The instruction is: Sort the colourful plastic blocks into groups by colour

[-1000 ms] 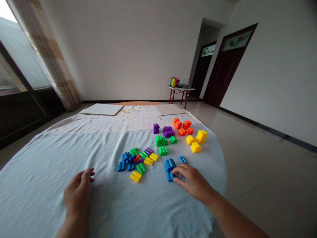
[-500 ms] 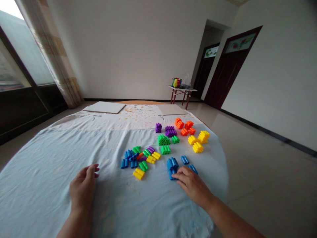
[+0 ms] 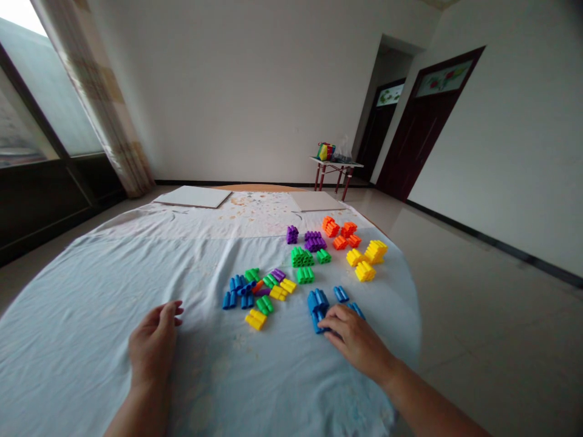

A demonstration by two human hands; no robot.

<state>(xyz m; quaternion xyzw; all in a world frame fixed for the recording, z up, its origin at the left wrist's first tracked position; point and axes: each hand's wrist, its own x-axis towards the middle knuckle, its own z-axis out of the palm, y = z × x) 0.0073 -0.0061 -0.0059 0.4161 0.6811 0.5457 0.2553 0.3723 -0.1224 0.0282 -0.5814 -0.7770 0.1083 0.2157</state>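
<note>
My right hand [image 3: 357, 340] has its fingers closed on a blue building block [image 3: 319, 321] made of joined tubes. That block sits against a stacked blue cluster [image 3: 317, 300]. Two more blue pieces lie just beyond the hand, one [image 3: 340, 294] in plain sight and another [image 3: 356, 311] partly hidden by it. My left hand [image 3: 153, 340] rests on the cloth, holding nothing, its fingers loosely curled and slightly apart. Between the hands is a mixed pile with blue [image 3: 240, 284], green [image 3: 264, 304], yellow [image 3: 255, 319], purple [image 3: 278, 275] and orange blocks.
Sorted groups stand farther right: green [image 3: 302, 257], purple [image 3: 315, 241], orange [image 3: 330, 227] and yellow [image 3: 376, 251]. Two flat boards [image 3: 195, 196] lie at the back of the cloth-covered round table [image 3: 113, 273]. A small side table [image 3: 337, 162] holding bags stands by the wall.
My right hand and the blue block under its fingers have shifted very slightly toward the right. My left hand and the other blocks stay as they were.
</note>
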